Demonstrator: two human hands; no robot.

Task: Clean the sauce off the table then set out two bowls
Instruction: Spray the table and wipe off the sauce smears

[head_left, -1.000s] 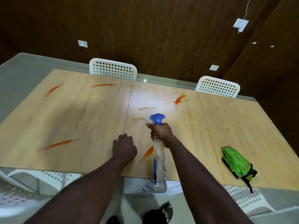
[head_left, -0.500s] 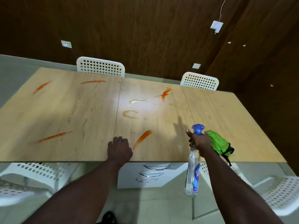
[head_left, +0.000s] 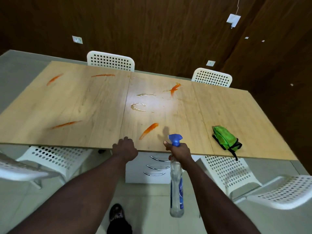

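Five sauce streaks (head_left: pixel 149 130), green cloth (head_left: pixel 225 138) on table (head_left: pixel 84 102); right grip (head_left: pixel 179 152) tight around spray bottle (head_left: pixel 176 183), left grip (head_left: pixel 125 149) relaxed on edge.

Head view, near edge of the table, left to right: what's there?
sauce streak → left hand → second sauce streak → right hand gripping spray bottle → green cloth

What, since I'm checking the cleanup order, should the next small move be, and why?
Probably spray the nearest sauce streak: the right hand grips the spray bottle at the table's near edge, that streak lies just ahead, and wet patches show only farther back. The green cloth can wait.
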